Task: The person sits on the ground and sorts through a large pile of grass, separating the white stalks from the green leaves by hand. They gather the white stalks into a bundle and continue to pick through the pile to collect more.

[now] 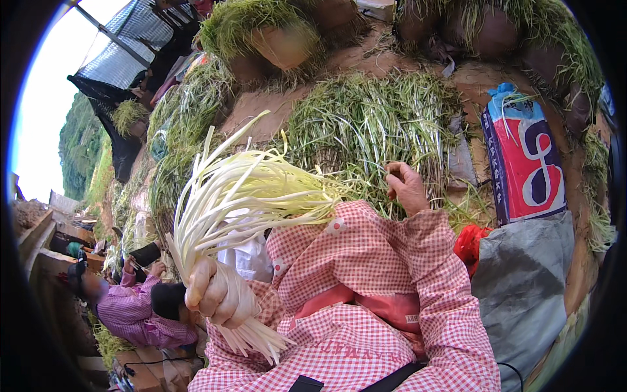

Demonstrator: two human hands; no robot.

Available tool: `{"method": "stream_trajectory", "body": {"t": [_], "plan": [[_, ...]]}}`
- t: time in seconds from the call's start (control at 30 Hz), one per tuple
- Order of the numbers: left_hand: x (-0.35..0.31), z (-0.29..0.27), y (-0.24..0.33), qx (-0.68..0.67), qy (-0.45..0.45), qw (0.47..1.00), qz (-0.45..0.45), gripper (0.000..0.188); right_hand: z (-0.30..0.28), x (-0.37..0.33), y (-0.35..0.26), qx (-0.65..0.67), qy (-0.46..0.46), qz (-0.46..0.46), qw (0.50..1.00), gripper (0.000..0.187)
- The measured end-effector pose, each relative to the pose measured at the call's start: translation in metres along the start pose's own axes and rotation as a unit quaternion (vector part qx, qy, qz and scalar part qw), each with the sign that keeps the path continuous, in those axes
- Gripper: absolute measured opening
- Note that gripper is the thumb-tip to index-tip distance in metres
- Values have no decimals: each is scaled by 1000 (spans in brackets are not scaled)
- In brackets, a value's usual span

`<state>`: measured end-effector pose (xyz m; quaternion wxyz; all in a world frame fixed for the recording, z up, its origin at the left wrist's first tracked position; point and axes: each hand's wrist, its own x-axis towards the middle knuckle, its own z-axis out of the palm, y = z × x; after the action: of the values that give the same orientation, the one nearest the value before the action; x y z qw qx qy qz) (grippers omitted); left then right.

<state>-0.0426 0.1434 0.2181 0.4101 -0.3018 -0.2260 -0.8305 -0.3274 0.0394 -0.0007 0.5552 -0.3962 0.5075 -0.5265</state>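
Note:
My left hand (219,294) is closed around a thick bunch of blanched chives (228,202). Its long white stems fan upward and turn yellow where the leaf ends bend right, over my checked apron; the short cut ends stick out below the fist. My right hand (406,186) hovers at the near edge of a broad heap of green and white stalks (372,124). Its fingers are curled together, and whatever may be between them is too small to make out.
A red and blue bag (529,160) stands at the right, above a grey plastic sheet (522,281) and beside a red plastic bag (471,248). More green heaps (189,104) lie at left. Another person (140,300) in a checked top sits at lower left. Round bundles (281,39) line the back.

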Motion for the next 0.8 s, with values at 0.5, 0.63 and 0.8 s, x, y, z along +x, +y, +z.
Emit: {"method": "stream_trajectory", "body": {"t": [0.5, 0.63, 0.8], "plan": [[11, -9, -5, -47, -27, 998, 9, 8, 80, -32, -39, -185, -98, -348, 914, 24], [11, 3, -8, -45, 29, 996, 68, 9, 69, -35, -49, -159, -101, -307, 933, 10], [14, 3, -6, -44, 53, 993, 98, 10, 45, -32, -64, -159, -88, -235, 955, 9]]}}
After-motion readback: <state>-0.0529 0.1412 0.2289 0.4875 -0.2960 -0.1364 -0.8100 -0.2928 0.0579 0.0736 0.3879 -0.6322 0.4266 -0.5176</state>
